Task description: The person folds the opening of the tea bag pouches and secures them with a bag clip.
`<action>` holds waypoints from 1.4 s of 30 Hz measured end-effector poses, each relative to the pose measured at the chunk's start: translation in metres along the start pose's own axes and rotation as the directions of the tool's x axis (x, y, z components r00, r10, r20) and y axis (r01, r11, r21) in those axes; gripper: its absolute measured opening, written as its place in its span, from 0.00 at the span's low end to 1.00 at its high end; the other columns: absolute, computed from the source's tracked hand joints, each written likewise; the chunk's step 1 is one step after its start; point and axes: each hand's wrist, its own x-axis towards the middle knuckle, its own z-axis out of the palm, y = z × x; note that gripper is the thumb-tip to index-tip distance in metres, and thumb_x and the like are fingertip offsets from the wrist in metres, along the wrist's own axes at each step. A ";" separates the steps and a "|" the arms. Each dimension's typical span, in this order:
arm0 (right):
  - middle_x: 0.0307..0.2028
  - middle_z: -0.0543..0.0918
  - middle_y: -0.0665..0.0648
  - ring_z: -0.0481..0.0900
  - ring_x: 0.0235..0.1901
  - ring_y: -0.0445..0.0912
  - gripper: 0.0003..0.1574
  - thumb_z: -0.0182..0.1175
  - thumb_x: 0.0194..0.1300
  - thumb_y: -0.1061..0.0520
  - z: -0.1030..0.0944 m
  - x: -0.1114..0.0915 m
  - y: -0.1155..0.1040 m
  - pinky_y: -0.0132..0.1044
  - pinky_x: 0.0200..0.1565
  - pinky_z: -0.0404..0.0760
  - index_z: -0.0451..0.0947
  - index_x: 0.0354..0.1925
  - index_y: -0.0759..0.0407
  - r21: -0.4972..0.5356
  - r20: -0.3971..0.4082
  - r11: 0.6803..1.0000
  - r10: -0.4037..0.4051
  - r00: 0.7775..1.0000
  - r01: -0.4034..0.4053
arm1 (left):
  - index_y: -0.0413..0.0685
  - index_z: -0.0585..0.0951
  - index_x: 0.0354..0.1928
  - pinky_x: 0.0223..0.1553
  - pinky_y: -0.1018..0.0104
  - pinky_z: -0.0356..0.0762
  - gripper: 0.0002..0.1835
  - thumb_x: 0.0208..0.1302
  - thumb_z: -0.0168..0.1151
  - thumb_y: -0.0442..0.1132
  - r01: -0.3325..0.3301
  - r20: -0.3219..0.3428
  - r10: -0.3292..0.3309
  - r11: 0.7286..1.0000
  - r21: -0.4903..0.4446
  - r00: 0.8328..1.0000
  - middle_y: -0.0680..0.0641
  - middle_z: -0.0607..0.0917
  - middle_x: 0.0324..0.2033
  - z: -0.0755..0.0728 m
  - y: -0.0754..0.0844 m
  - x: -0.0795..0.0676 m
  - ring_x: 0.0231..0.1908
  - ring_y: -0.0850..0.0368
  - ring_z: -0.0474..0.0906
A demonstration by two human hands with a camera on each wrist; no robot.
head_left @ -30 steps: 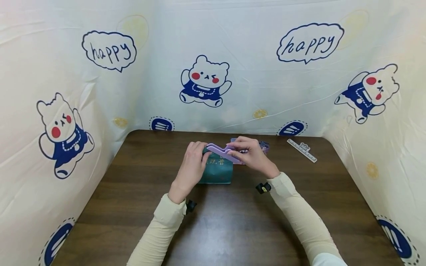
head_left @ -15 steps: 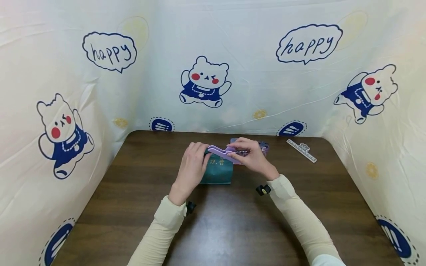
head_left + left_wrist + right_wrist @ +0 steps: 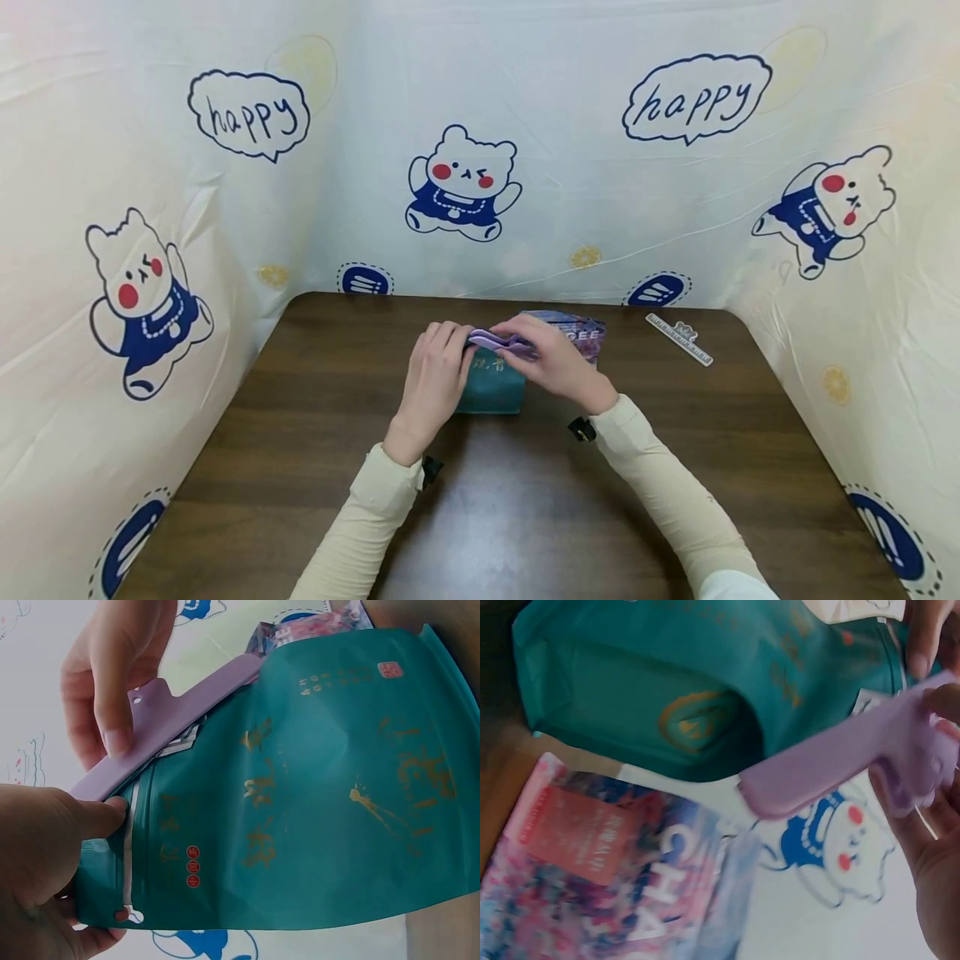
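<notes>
A teal tea bag (image 3: 337,825) with gold lettering stands on the table; in the head view, the hands partly cover it. My left hand (image 3: 432,371) pinches its top edge at the left corner, thumb on the front by the zip strip. A long lilac sealing clip (image 3: 817,769) slants across the bag's top. My right hand (image 3: 558,360) grips this clip by its handle, thumb and fingers on opposite sides. In the left wrist view the clip lies along the upper edge of the bag. How far its jaws reach over the edge, I cannot tell.
Behind the right hand stands a pink and purple printed bag (image 3: 592,862). A white clip with ruler-like markings (image 3: 678,339) lies at the table's back right. The brown table (image 3: 495,500) ends against a printed cloth backdrop (image 3: 570,183).
My right hand has moved a little left with the lilac clip, which now sits closer to my left fingers. More of the purple bag shows behind it. My left hand has barely moved.
</notes>
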 end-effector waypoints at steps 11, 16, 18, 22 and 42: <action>0.43 0.80 0.53 0.78 0.40 0.43 0.31 0.68 0.54 0.59 0.010 0.005 -0.018 0.36 0.44 0.79 0.70 0.56 0.59 -0.468 0.111 0.873 -0.096 0.989 0.138 | 0.43 0.79 0.44 0.39 0.59 0.72 0.13 0.57 0.66 0.37 -0.028 -0.032 0.029 0.999 0.017 0.999 0.46 0.79 0.36 0.001 -0.004 -0.004 0.38 0.51 0.70; 0.43 0.79 0.53 0.78 0.40 0.42 0.30 0.67 0.55 0.60 0.011 0.005 -0.018 0.35 0.44 0.79 0.69 0.56 0.58 -0.454 0.107 0.881 -0.093 0.990 0.132 | 0.42 0.79 0.42 0.39 0.59 0.71 0.11 0.59 0.65 0.37 -0.055 -0.030 0.055 0.998 0.013 0.998 0.46 0.79 0.35 0.001 -0.007 -0.002 0.38 0.51 0.70; 0.44 0.79 0.53 0.78 0.40 0.42 0.29 0.66 0.57 0.59 0.010 0.007 -0.017 0.34 0.43 0.79 0.69 0.56 0.58 -0.450 0.106 0.884 -0.089 0.990 0.128 | 0.42 0.79 0.42 0.39 0.59 0.70 0.10 0.59 0.64 0.37 -0.063 -0.032 0.063 0.998 0.008 0.997 0.46 0.79 0.35 0.001 -0.009 0.001 0.38 0.51 0.70; 0.44 0.78 0.53 0.77 0.39 0.42 0.25 0.62 0.61 0.58 0.009 0.011 -0.015 0.34 0.41 0.79 0.69 0.55 0.57 -0.452 0.091 0.885 -0.073 0.993 0.106 | 0.42 0.79 0.41 0.39 0.60 0.70 0.09 0.59 0.64 0.36 -0.074 -0.034 0.074 0.997 0.001 0.997 0.46 0.78 0.35 0.002 -0.011 0.008 0.38 0.51 0.70; 0.46 0.79 0.53 0.79 0.39 0.43 0.25 0.62 0.61 0.58 0.023 0.050 0.026 0.35 0.38 0.80 0.69 0.56 0.57 -0.469 -0.002 0.883 -0.007 1.000 0.006 | 0.40 0.79 0.41 0.44 0.57 0.73 0.07 0.63 0.60 0.35 -0.054 -0.008 0.055 0.998 0.014 0.998 0.43 0.80 0.36 0.019 -0.051 0.054 0.38 0.50 0.72</action>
